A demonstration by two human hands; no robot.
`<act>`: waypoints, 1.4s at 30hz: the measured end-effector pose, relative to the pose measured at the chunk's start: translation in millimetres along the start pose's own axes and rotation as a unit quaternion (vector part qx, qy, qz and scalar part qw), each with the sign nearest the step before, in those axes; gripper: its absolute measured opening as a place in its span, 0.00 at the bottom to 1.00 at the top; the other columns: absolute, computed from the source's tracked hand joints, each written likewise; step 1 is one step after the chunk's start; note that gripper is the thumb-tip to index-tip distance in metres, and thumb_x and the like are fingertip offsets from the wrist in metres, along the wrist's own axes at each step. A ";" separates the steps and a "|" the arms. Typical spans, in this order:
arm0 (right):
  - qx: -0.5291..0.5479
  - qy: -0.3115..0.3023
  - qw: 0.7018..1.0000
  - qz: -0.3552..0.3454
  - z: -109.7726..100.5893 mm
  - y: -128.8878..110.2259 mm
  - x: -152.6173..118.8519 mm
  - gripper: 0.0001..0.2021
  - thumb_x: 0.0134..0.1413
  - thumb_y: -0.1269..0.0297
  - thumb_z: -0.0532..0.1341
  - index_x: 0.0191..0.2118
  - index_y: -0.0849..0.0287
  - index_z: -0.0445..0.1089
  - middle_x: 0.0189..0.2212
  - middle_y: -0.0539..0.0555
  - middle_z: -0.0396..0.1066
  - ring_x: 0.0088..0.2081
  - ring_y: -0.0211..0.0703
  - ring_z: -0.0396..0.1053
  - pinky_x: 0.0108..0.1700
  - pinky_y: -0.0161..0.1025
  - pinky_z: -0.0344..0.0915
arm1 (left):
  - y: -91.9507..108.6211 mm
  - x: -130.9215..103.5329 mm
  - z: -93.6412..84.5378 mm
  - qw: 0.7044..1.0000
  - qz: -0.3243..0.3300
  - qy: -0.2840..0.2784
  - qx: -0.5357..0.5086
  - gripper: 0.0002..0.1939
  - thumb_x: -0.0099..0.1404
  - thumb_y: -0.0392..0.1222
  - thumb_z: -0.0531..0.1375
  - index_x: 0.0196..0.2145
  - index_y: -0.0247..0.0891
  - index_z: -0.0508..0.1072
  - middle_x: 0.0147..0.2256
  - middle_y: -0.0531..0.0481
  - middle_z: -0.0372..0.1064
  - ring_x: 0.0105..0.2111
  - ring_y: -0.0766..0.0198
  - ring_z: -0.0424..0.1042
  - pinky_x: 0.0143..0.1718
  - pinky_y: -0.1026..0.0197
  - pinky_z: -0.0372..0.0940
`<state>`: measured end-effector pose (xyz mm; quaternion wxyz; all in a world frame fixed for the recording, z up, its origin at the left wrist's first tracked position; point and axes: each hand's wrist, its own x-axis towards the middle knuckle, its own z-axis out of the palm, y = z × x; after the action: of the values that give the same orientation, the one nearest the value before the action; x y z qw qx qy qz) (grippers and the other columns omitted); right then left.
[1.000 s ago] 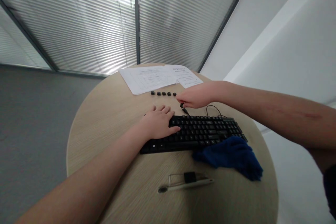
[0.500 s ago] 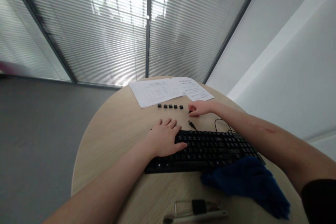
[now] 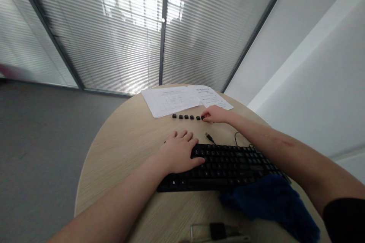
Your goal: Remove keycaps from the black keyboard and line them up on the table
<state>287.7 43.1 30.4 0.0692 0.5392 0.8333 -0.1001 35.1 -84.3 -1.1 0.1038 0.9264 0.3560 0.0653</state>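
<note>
The right hand has its grip pinched on what looks like a black keycap, mostly hidden, at the right end of a row of 5 loose keycaps on the tabletop, between printed sheets and the keyboard. The left hand, grip spread wide, rests over the keyboard's left end.
</note>
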 end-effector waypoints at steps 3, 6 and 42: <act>0.011 0.006 1.000 0.003 2.8 -3.4 2.3 0.15 0.57 0.64 0.63 0.48 0.60 0.80 0.35 0.54 0.82 0.35 0.43 0.75 0.38 0.36 0.64 | -0.3 0.1 0.1 1.000 0.001 0.004 0.000 0.39 0.67 0.70 0.50 0.62 0.40 0.68 0.66 0.35 0.61 0.66 0.40 0.58 0.64 0.34 0.51; 0.017 0.015 1.000 0.007 5.4 -3.1 3.3 0.14 0.57 0.64 0.63 0.47 0.60 0.80 0.35 0.54 0.82 0.36 0.44 0.75 0.39 0.36 0.64 | -0.1 0.3 0.0 1.000 0.003 0.008 -0.002 0.38 0.67 0.70 0.51 0.62 0.41 0.68 0.66 0.36 0.61 0.65 0.39 0.58 0.64 0.34 0.51; -0.013 0.059 0.998 -0.033 27.4 -84.6 -125.0 0.14 0.64 0.59 0.59 0.46 0.55 0.80 0.44 0.58 0.80 0.47 0.53 0.75 0.45 0.43 0.67 | 3.1 -0.4 -13.0 0.999 0.025 -0.031 -0.012 0.33 0.69 0.61 0.55 0.63 0.38 0.67 0.65 0.40 0.64 0.65 0.48 0.61 0.66 0.45 0.54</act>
<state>261.9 -107.8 39.5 0.0234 0.5158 0.8543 -0.0599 34.3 -84.9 12.1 0.1240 0.9353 0.3287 0.0432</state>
